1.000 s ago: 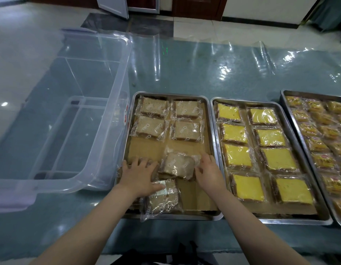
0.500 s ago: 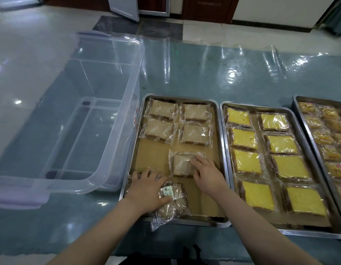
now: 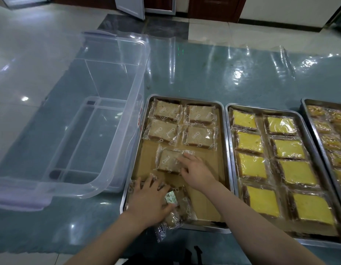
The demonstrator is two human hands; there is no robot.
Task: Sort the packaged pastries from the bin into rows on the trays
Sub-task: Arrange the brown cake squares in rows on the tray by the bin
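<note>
Since half a second back your right hand (image 3: pixel 197 172) slid the brown wrapped pastry (image 3: pixel 168 161) leftward on the steel tray (image 3: pixel 223 150), so it now sits below the left column, just under your fingertips (image 3: pixel 183 159). Right fingers lie fairly straight, slightly spread, pressing flat on its crinkly clear film; white "Cake"-like script shows on the wrap, not fully readable. Your left hand (image 3: pixel 149 201) is flat, fingers spread, covering a loose pile of wrapped pastries (image 3: pixel 180 207) at the tray's near-left corner; a small white sachet (image 3: pixel 170 197) shows just right of your thumb. Beyond your right fingertips, four square brown slices (image 3: pixel 182 124) lie in two rows on tan paper liner. Right of your right hand, middle tray (image 3: pixel 230 142) holds yellow-topped squares (image 3: pixel 269 163) in glossy film. Left of your left fingers stands the clear plastic bin (image 3: pixel 108 131), rounded rim, a red-and-white label on its wall, unreadable.
</note>
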